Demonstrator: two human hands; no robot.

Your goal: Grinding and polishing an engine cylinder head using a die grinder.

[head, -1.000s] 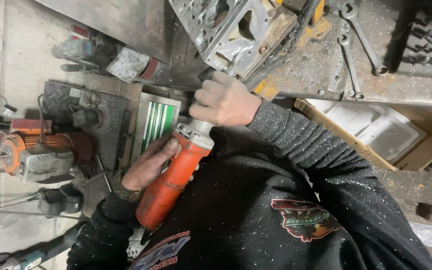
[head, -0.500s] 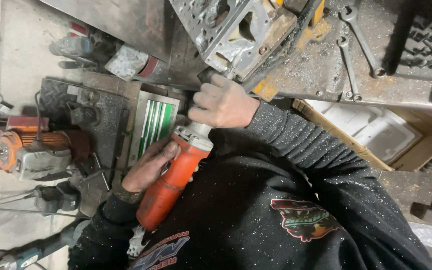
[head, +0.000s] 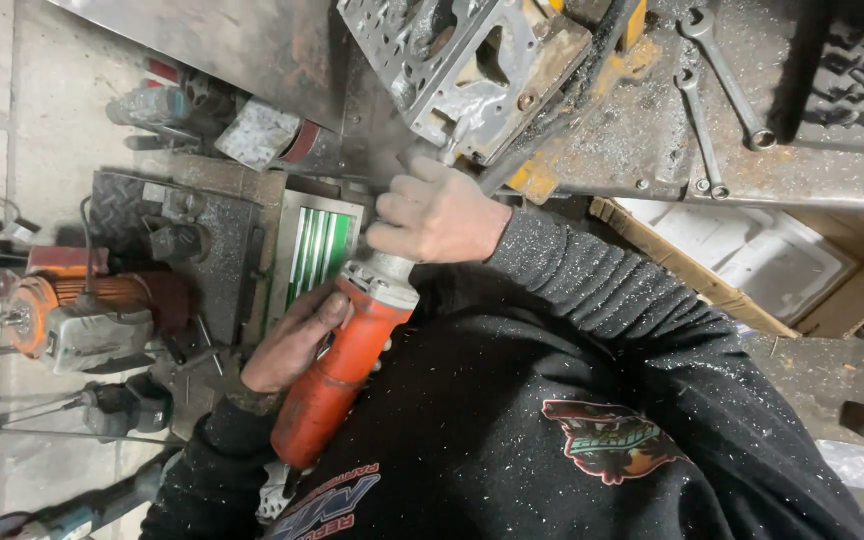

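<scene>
Little has shifted since the earlier frames. Both hands stay clenched on the orange grinder: left hand up front, right hand mid-frame. Keep both grips firm against the metal casting.

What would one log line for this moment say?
left hand grips orange angle grinder body | right hand clasps its head | beside grey metal casting | two wrenches on bench

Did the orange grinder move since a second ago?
No. The grinder sits the same beside the green-striped box, with both hands gripping it: one at its head, one on its body.
</scene>
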